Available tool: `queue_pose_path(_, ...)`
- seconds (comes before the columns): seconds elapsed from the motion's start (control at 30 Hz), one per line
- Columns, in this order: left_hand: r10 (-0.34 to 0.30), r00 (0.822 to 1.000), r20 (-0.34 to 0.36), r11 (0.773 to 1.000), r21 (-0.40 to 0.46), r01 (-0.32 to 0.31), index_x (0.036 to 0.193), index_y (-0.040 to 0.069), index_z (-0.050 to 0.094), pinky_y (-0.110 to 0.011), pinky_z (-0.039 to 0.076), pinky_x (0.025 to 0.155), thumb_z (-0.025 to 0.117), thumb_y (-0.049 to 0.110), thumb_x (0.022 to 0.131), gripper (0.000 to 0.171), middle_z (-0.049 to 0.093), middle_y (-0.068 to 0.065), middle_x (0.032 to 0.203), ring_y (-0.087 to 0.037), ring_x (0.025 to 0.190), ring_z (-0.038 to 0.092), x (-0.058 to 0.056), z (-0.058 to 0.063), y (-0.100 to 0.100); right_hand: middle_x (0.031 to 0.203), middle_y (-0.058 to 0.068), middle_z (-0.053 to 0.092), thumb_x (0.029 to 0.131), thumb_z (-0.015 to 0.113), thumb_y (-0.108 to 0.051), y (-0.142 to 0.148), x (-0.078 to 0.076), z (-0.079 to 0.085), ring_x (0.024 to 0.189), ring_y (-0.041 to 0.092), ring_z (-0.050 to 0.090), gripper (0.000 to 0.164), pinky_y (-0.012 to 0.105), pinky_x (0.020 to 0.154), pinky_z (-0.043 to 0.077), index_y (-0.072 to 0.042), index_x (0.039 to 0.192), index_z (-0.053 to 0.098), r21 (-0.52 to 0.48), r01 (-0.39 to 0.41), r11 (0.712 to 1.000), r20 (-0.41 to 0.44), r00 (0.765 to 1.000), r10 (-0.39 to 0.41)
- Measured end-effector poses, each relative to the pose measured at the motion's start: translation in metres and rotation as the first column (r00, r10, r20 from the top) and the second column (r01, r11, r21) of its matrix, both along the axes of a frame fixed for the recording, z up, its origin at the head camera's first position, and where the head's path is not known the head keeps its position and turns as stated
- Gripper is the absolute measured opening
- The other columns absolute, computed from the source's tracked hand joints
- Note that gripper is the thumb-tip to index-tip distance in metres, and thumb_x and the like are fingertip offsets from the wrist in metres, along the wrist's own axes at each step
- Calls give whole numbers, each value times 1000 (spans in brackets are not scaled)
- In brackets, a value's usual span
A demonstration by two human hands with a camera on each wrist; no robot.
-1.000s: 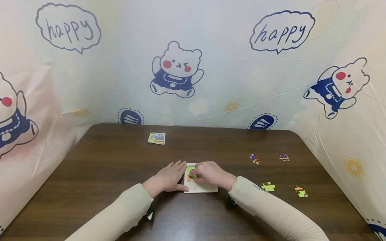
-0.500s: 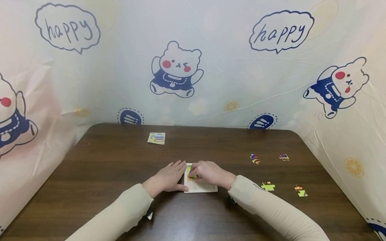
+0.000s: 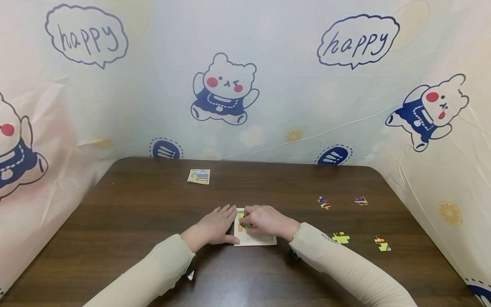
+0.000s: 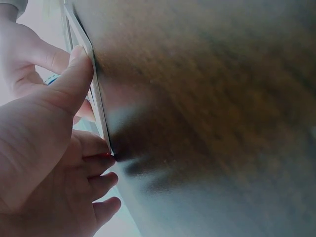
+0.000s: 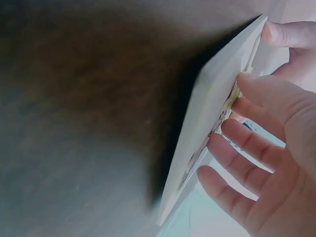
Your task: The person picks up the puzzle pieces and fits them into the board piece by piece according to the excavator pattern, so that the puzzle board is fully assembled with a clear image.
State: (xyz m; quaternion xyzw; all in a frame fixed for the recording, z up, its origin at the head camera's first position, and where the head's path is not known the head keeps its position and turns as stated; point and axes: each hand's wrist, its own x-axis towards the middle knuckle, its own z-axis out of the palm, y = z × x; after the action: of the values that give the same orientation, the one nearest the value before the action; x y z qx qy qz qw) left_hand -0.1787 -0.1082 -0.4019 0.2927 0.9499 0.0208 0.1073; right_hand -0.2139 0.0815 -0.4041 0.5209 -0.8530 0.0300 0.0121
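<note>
A white-rimmed puzzle tray (image 3: 253, 242) lies flat on the table in the head view, with green and orange picture parts at its left side. My left hand (image 3: 212, 227) rests against the tray's left edge, fingers extended and thumb at the near corner. Over the tray, my right hand (image 3: 268, 221) pinches a small colourful jigsaw piece (image 3: 246, 224) between thumb and fingertips. That hand hides much of the tray. In the right wrist view, the fingertips are close above the tray's face (image 5: 197, 118).
Loose jigsaw pieces lie to the right: two farther back (image 3: 324, 203), a green piece (image 3: 341, 238) near my right sleeve, and another piece (image 3: 382, 243) beyond it. A square picture card (image 3: 199, 176) lies at the back left of the brown table (image 3: 134, 213).
My right hand shifts very slightly over the tray, and the jigsaw piece in its fingertips turns a little. The left hand and the loose pieces stay where they were.
</note>
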Motion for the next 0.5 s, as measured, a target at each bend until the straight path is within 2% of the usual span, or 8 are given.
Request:
queue_pose_path(0.13,4,1000,6,1000,0,-4,138,-5,35,-44,23,106,58,55,82,85,31,-18,144,-31,133,25,0,0,0,88,-2,57,83,69,-19,-2,-1,0,71,9,52,19,18,58,42,-15,101,71,14,-7,1000,-17,1000,7)
queue_pose_path(0.5,17,1000,13,1000,-17,-17,139,-4,35,-43,23,106,58,56,82,86,31,-16,145,-30,134,25,0,1,1,90,-2,62,85,66,-16,0,-1,2,76,6,57,19,19,64,47,-13,103,72,-35,-12,999,38,999,14)
